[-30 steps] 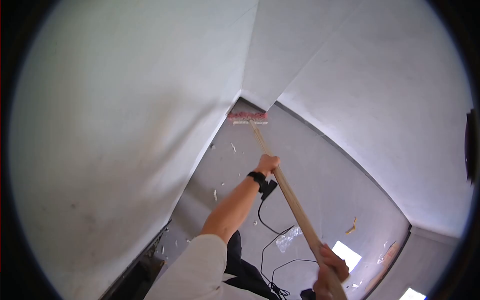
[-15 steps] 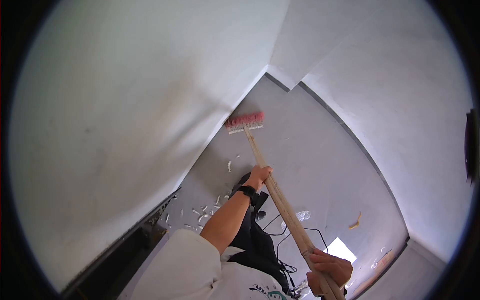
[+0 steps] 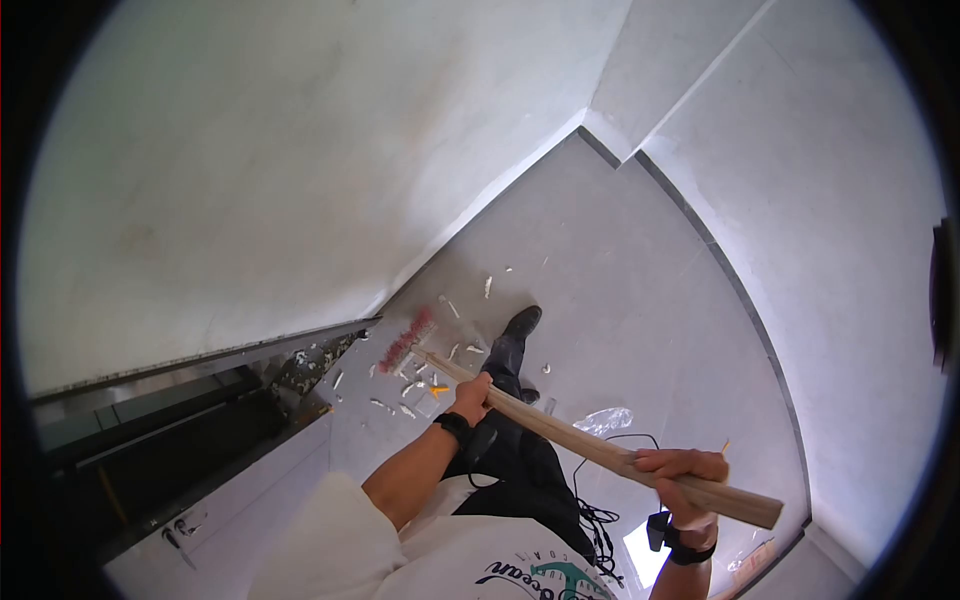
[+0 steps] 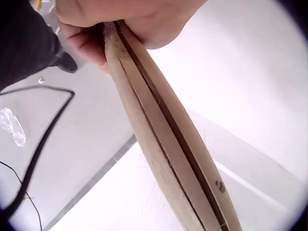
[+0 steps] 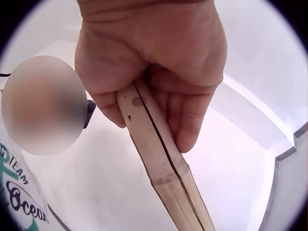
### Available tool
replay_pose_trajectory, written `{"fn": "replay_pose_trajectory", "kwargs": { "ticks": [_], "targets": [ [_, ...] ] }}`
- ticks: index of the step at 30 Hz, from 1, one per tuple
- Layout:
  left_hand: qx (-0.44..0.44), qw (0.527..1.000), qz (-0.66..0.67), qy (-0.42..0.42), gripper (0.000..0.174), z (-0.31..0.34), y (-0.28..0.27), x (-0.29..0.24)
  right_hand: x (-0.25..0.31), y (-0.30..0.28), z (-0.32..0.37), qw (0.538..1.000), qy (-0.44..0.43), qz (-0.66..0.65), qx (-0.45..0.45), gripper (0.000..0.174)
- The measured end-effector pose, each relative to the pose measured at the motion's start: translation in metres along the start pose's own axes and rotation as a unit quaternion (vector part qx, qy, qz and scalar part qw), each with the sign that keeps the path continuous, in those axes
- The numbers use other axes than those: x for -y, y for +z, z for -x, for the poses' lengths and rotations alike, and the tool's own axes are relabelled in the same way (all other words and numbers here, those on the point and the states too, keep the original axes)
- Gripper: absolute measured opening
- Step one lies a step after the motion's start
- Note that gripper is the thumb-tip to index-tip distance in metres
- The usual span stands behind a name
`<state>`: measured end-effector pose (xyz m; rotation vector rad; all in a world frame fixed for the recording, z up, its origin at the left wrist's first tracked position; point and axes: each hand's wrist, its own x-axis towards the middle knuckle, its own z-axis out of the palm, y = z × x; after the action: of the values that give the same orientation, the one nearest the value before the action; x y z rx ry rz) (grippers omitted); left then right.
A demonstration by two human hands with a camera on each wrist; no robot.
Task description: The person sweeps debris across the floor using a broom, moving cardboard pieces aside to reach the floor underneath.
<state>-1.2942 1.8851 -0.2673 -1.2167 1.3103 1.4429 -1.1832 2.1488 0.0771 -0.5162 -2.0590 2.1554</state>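
A push broom with red bristles (image 3: 407, 340) touches the floor at the left, among pale scraps (image 3: 408, 387) and a small yellow piece (image 3: 438, 391). Its long wooden handle (image 3: 570, 437) runs down to the right across the body. Partway along it, the left hand (image 3: 471, 398) grips the handle, fingers wrapped around it in the left wrist view. Near the handle's free end is the right hand (image 3: 686, 480). The right wrist view shows lengthwise cracks in the handle (image 5: 159, 154), with the thumb and fingers of the right hand (image 5: 154, 62) on either side.
A pale wall (image 3: 300, 150) meets the grey floor (image 3: 640, 300) along the left. Below it is a dark recessed unit (image 3: 190, 420) with a pale cabinet front. Clear plastic wrap (image 3: 605, 421) and a black cable (image 3: 600, 525) lie near the person's black shoe (image 3: 523, 322).
The broom head has swept from the far corner back along the left wall, close to the feet and scraps. The handle has swung flatter, both hands still on it; the view has tilted downward.
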Motion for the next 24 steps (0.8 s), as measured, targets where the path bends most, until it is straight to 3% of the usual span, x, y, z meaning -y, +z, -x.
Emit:
{"fn": "replay_pose_trajectory", "kwargs": {
  "ticks": [5, 6, 10, 12, 14, 15, 17, 18, 20, 21, 22, 23, 24],
  "targets": [
    [0.034, 0.998, -0.001, 0.054, 0.039, 0.047, 0.047, 0.009, 0.039, -0.019, 0.048, 0.986, -0.101, 0.129, -0.042, 0.019],
    [0.055, 0.996, -0.009, 0.066, 0.037, 0.062, 0.066, 0.003, 0.044, -0.023, 0.060, 0.975, -0.087, 0.180, -0.098, 0.036],
    [0.130, 0.983, -0.039, 0.126, 0.019, 0.048, 0.121, -0.024, 0.032, -0.003, 0.081, 0.964, -0.109, 0.168, -0.176, 0.035],
    [0.145, 0.979, -0.056, 0.130, 0.020, 0.001, 0.136, -0.033, 0.001, 0.004, 0.078, 0.971, -0.118, 0.199, -0.055, 0.017],
    [0.059, 0.980, -0.053, 0.184, 0.023, -0.033, 0.135, -0.035, -0.024, 0.033, 0.066, 0.972, -0.114, 0.203, -0.019, 0.016],
    [0.059, 0.980, -0.057, 0.181, 0.023, -0.042, 0.137, -0.024, -0.036, 0.033, 0.072, 0.967, -0.099, 0.234, -0.032, 0.017],
    [0.062, 0.963, -0.171, 0.201, 0.034, -0.050, 0.128, -0.001, -0.049, 0.020, 0.085, 0.959, -0.151, 0.226, -0.083, 0.015],
    [0.047, 0.929, -0.278, 0.239, 0.049, -0.106, 0.120, 0.041, -0.046, 0.015, 0.096, 0.959, -0.138, 0.230, -0.089, 0.016],
    [0.073, 0.926, -0.298, 0.220, 0.061, -0.105, 0.111, 0.111, -0.029, 0.002, 0.117, 0.948, -0.137, 0.274, -0.087, 0.020],
    [0.078, 0.903, -0.371, 0.202, 0.064, -0.101, 0.116, 0.148, -0.012, 0.005, 0.124, 0.942, -0.137, 0.283, -0.120, 0.021],
    [0.085, 0.873, -0.443, 0.185, 0.067, -0.098, 0.121, 0.186, 0.004, -0.007, 0.133, 0.944, -0.115, 0.297, -0.089, 0.022],
    [0.092, 0.900, -0.400, 0.145, 0.064, -0.071, 0.134, 0.207, 0.012, -0.019, 0.152, 0.943, -0.113, 0.290, -0.118, 0.025],
    [0.098, 0.925, -0.353, 0.104, 0.061, -0.026, 0.151, 0.210, 0.027, -0.023, 0.175, 0.943, -0.048, 0.258, -0.203, 0.031]
  ]
}}
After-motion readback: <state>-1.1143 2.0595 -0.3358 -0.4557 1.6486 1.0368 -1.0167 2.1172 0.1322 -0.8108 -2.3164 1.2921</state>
